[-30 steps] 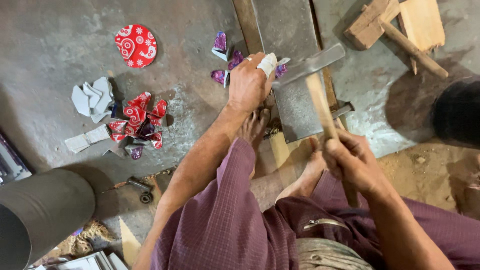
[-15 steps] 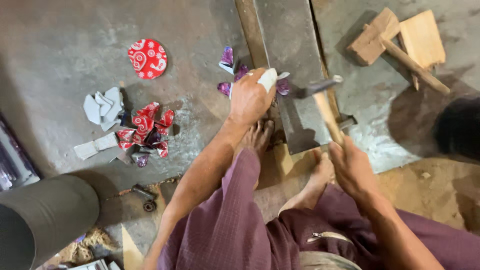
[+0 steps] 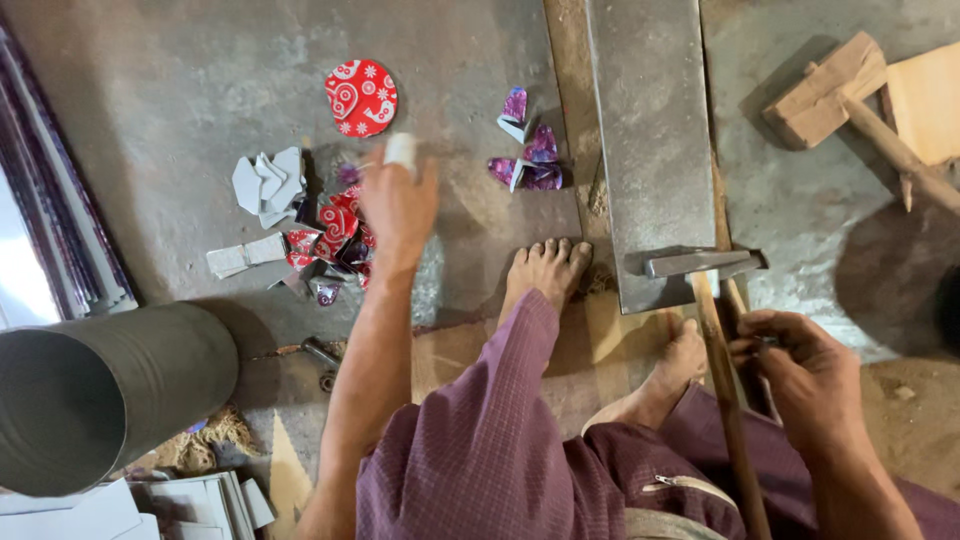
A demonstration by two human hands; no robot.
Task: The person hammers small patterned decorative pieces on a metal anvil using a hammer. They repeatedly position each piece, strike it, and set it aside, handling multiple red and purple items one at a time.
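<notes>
**Hammer at rest, hand over the scraps**

A person sits on a concrete floor, seen from above, bare feet planted beside a long steel plate. The right hand is closed around the wooden handle of a hammer, whose metal head lies flat on the near end of the plate. The left hand is stretched out to the left, blurred, above a heap of red patterned scraps; a white bandage wraps one finger. Whether that hand holds anything, or how wide its fingers are spread, cannot be told from the blur.

A red patterned disc lies alone on the floor beyond the heap. Grey offcuts sit just left of the red scraps, and a few purple scraps lie near the plate's left edge, apart from the heap. A grey metal cylinder lies on its side at lower left. A wooden mallet rests at upper right, well apart from both hands. The person wears purple cloth over the knees.
</notes>
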